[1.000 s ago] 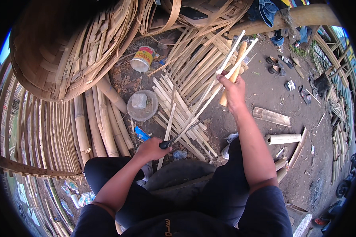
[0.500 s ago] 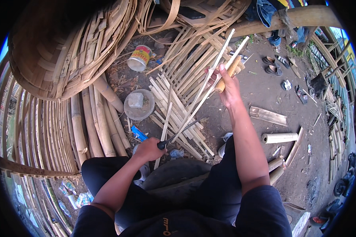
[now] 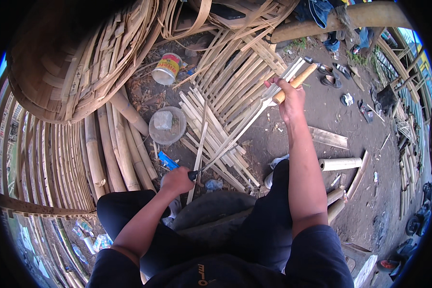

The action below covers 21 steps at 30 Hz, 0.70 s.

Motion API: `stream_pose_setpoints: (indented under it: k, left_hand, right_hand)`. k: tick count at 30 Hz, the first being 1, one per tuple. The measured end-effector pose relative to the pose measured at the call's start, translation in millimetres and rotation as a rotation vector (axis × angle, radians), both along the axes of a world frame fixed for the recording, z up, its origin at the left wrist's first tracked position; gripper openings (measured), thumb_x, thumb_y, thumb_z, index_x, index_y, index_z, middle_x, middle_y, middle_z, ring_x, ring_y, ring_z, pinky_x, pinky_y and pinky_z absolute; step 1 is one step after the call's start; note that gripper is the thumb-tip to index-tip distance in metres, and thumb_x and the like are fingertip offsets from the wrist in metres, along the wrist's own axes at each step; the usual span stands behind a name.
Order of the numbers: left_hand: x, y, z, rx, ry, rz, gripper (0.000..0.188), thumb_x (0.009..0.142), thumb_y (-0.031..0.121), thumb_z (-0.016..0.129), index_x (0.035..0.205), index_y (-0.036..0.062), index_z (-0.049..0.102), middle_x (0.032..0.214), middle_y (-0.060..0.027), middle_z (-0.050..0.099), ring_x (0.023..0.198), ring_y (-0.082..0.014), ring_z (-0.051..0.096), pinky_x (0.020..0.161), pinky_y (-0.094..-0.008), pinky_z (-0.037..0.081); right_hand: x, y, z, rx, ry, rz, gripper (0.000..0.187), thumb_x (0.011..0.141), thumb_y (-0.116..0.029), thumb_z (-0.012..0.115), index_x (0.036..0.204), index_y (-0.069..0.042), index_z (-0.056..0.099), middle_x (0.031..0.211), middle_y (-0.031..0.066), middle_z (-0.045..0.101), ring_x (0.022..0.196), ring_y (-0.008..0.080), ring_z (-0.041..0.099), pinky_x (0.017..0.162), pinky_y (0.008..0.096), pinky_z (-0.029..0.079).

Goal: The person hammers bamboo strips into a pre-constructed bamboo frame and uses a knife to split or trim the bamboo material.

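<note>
The shirt (image 3: pixel 254 273) is dark navy with short sleeves (image 3: pixel 319 254) and orange lettering (image 3: pixel 202 275) on its front; the trousers (image 3: pixel 122 209) look black.

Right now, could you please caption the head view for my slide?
Left hand holding a knife, right hand holding pale strips and a wooden rod.

wooden rod (image 3: pixel 295 84) was honey-tan | knife handle (image 3: pixel 193 175) was black | bamboo strip (image 3: pixel 256 112) was pale cream | bucket (image 3: pixel 169 67) was yellow, red, white
</note>
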<state>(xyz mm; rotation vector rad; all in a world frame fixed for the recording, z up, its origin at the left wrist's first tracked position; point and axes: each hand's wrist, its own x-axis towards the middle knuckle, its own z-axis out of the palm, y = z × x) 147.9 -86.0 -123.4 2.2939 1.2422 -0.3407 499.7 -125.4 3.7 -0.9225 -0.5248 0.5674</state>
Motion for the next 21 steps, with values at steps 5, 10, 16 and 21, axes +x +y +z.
stream_pose_setpoints:
  k: [5,10,16,21]
  left_hand:
    - [2,1,-16,0.037,0.084,0.017,0.032,0.069,0.034,0.068,0.086,0.0069,0.069,0.089,-0.0184,0.066,0.089,-0.0336,0.064,0.08,-0.0441,0.052]
    - [7,6,-21,-0.019,0.162,0.046,0.037,0.068,0.025,0.063,0.095,-0.0007,0.065,0.101,-0.0216,0.064,0.096,-0.0343,0.063,0.086,-0.0417,0.05]
    - [2,8,-48,-0.074,0.167,0.105,0.043,0.064,0.026,0.058,0.092,-0.006,0.064,0.098,-0.0259,0.063,0.095,-0.0388,0.062,0.086,-0.0447,0.049]
    - [11,13,-60,-0.114,0.237,0.128,0.043,0.065,0.026,0.057,0.092,-0.0069,0.065,0.101,-0.0267,0.063,0.097,-0.0385,0.062,0.086,-0.044,0.049]
  right_hand:
    - [-20,-1,9,0.025,0.038,0.045,0.026,0.078,0.008,0.061,0.102,0.004,0.052,0.088,0.0099,0.06,0.076,0.0201,0.061,0.073,0.0372,0.055]
    - [-35,-5,14,0.042,0.009,0.054,0.015,0.078,0.005,0.056,0.093,0.004,0.053,0.078,0.0099,0.057,0.071,0.0184,0.058,0.081,0.0387,0.054]
    - [-54,-8,5,0.029,-0.06,0.107,0.016,0.076,0.004,0.057,0.092,0.003,0.054,0.08,0.0095,0.059,0.073,0.0184,0.059,0.077,0.0388,0.053]
    - [-78,-8,-4,-0.093,-0.247,0.051,0.02,0.075,0.008,0.057,0.093,0.001,0.053,0.081,0.0097,0.06,0.068,0.0177,0.06,0.071,0.0335,0.052]
